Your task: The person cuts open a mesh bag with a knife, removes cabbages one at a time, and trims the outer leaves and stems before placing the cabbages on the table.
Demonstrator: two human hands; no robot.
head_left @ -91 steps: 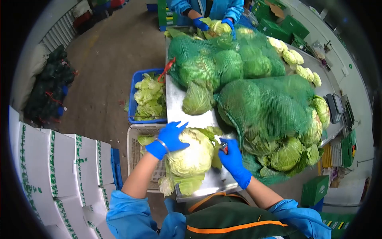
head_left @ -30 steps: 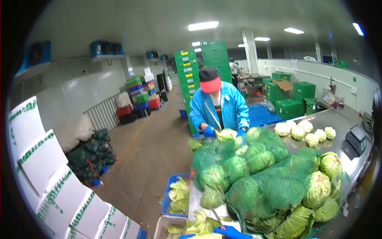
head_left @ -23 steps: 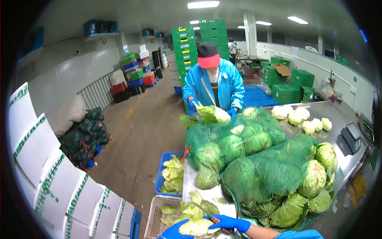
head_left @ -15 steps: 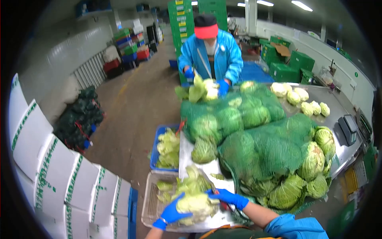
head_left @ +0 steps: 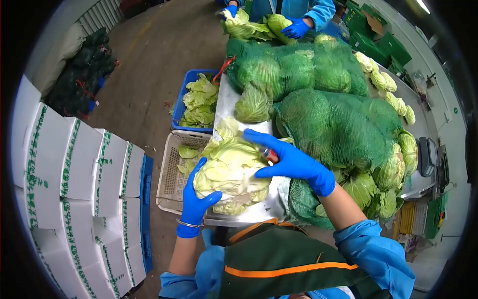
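A pale, trimmed cabbage (head_left: 231, 172) with loose outer leaves is in front of me at the metal table's near end. My left hand (head_left: 195, 202), in a blue glove, grips its left side with the thumb across the front. My gloved right hand (head_left: 294, 162) is at the cabbage's right side, curled around a knife, of which a red and silver part of the handle (head_left: 270, 154) shows; its blade is hidden. Behind the cabbage, a greener cabbage (head_left: 254, 102) rests on the metal table (head_left: 226, 102).
Green mesh sacks of cabbages (head_left: 338, 124) fill the table's middle and right. A beige crate (head_left: 167, 172) and a blue crate (head_left: 179, 104) hold leaves on the left. White boxes (head_left: 82, 159) are stacked farther left. Across the table a co-worker's gloved hand (head_left: 297, 28) touches a cabbage.
My view has tipped downward. The cabbage has been raised and turned in my hands, and my right hand has moved up beside it. The co-worker's cabbage now has large leaves spread open.
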